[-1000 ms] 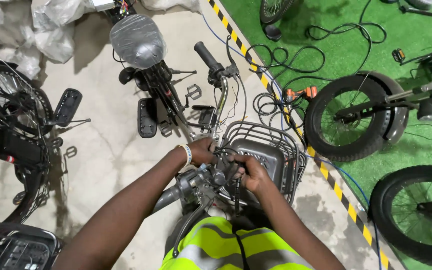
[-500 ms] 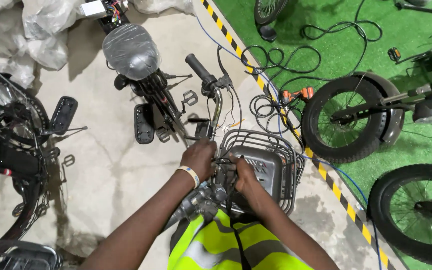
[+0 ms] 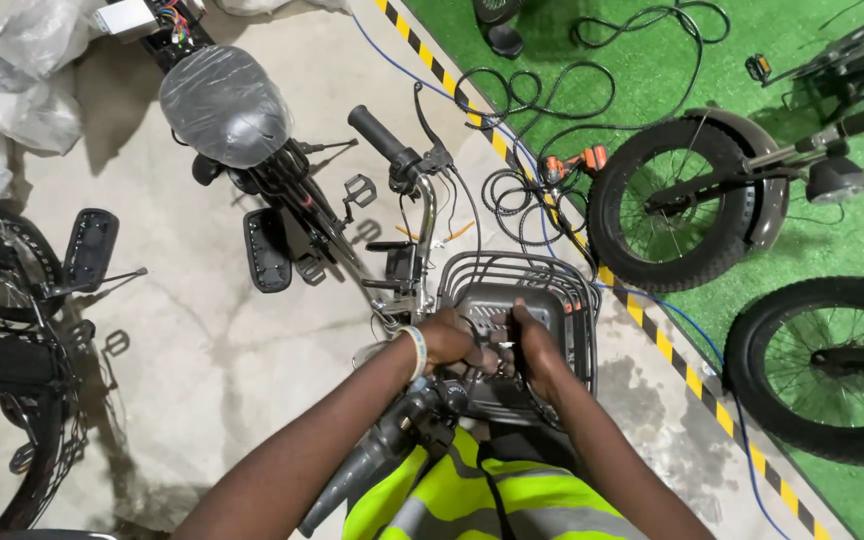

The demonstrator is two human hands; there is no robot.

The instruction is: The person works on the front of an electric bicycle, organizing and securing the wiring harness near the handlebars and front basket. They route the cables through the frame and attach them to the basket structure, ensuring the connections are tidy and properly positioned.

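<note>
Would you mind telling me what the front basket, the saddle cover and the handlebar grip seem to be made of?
Front basket: dark coated metal wire, judging by its thin parallel rods. Saddle cover: clear plastic film, wrinkled and glossy. Handlebar grip: probably black rubber, matte.

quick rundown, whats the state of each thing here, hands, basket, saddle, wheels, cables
left hand: closed on parts at the handlebar stem
right hand: fingers pinching a small part beside the left hand
wire basket: mounted on the bike front, upright
saddle: wrapped in clear plastic
loose wheel: lying on the green mat
black cables: coiled loosely on the mat
</note>
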